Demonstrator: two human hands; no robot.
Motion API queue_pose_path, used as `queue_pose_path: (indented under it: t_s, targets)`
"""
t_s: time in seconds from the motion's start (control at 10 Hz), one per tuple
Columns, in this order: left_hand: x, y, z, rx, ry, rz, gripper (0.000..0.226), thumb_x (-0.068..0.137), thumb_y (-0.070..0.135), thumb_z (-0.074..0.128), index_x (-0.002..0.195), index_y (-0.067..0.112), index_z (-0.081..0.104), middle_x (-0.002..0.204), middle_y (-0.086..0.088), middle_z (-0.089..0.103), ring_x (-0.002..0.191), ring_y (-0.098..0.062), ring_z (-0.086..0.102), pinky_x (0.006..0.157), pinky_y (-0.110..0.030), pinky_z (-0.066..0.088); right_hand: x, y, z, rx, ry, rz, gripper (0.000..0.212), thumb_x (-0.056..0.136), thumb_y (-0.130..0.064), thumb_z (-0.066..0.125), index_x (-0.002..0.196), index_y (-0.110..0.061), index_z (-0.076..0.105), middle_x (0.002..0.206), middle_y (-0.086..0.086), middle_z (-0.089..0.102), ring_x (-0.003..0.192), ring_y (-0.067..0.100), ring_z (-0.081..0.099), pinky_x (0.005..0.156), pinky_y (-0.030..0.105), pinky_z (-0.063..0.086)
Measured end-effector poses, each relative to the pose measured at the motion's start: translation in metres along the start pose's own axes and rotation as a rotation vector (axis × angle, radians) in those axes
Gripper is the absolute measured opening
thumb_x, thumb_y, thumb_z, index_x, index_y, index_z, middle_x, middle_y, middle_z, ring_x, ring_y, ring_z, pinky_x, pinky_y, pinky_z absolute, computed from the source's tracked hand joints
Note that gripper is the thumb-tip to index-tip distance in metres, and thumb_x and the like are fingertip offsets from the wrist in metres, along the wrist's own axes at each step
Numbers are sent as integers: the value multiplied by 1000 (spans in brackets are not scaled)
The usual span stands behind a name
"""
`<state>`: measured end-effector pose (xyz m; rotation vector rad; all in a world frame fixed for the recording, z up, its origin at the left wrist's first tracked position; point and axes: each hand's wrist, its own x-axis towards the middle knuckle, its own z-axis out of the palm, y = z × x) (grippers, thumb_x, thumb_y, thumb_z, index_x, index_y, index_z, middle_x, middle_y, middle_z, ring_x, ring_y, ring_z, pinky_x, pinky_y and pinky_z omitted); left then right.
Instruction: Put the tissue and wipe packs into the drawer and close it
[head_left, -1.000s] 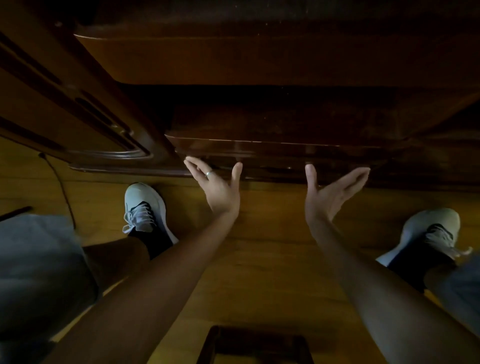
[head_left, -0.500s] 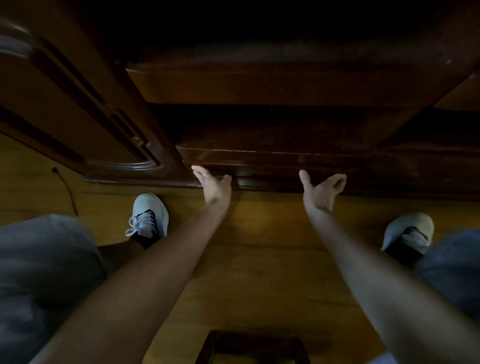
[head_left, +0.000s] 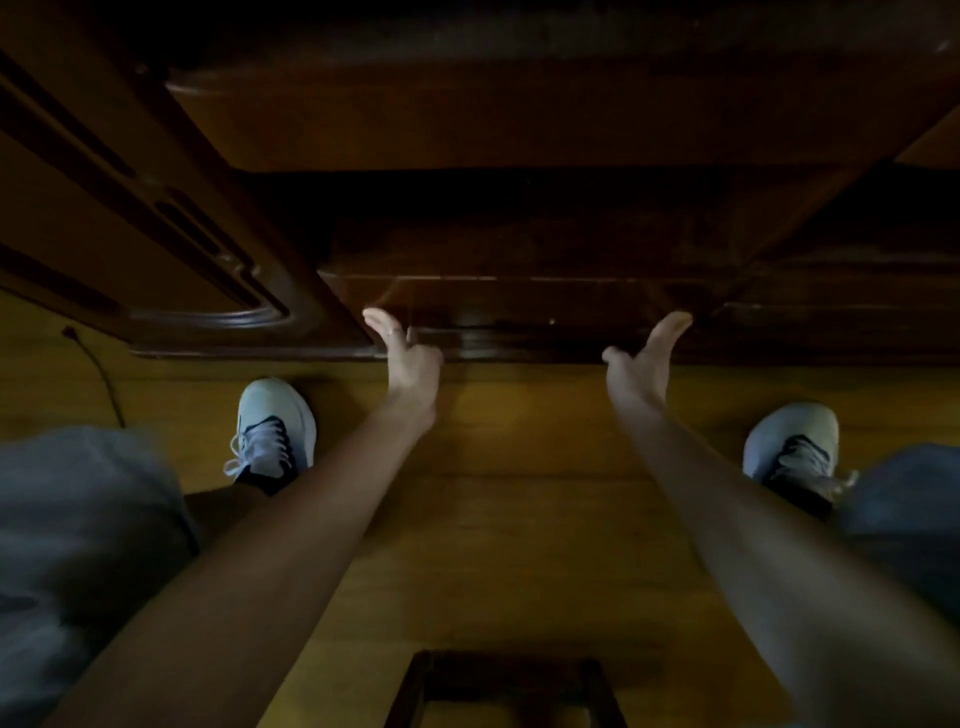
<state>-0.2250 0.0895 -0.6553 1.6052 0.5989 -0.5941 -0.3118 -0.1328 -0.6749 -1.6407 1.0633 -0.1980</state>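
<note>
A dark wooden drawer front runs low across the cabinet, just above the floor. My left hand lies flat against its left end, fingers stretched out, a ring on one finger. My right hand presses its open palm and fingers against the drawer's right end. Neither hand holds anything. No tissue or wipe pack is in view; the inside of the drawer is hidden.
A carved cabinet door stands open at the left. My two light sneakers rest on the yellow wooden floor. A thin cable lies at the left. A dark wooden frame sits at the bottom edge.
Both hands have moved forward from open in the air to flat against the drawer front. The drawer front has gone back toward the cabinet.
</note>
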Motion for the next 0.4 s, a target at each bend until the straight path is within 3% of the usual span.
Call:
queue_pose_path:
  t_s: [0.1,0.2,0.3,0.4]
  targets:
    - [-12,-1,-16,71,-21,100,83,95,-5,43,160,17,-3,168,-11,6,149,-28,27,117,-41,29,2,4,-19,-114,-116,-2,97,101,-7,59,162,-36,-11,172,-1,6,119,5,43,84,16,50]
    - [-32,13,-30,209,-65,168,89,101,-1,42,156,28,-21,169,-1,-9,154,-28,7,124,-49,14,-11,-8,-37,-224,-158,27,90,102,-16,60,163,-36,-3,172,-1,6,147,24,33,99,36,42]
    - [-52,23,-45,297,-96,136,87,102,9,50,158,25,-15,169,0,-4,154,-27,7,124,-47,16,-39,-19,-44,-281,-219,45,90,102,-19,60,163,-29,-5,172,-1,1,154,32,19,117,44,30]
    - [-76,34,-65,325,-96,173,85,101,14,53,160,27,-6,168,-3,14,150,-27,24,122,-44,25,-61,-41,-53,-143,-235,21,84,101,-19,62,164,-26,7,167,8,25,150,31,31,118,46,31]
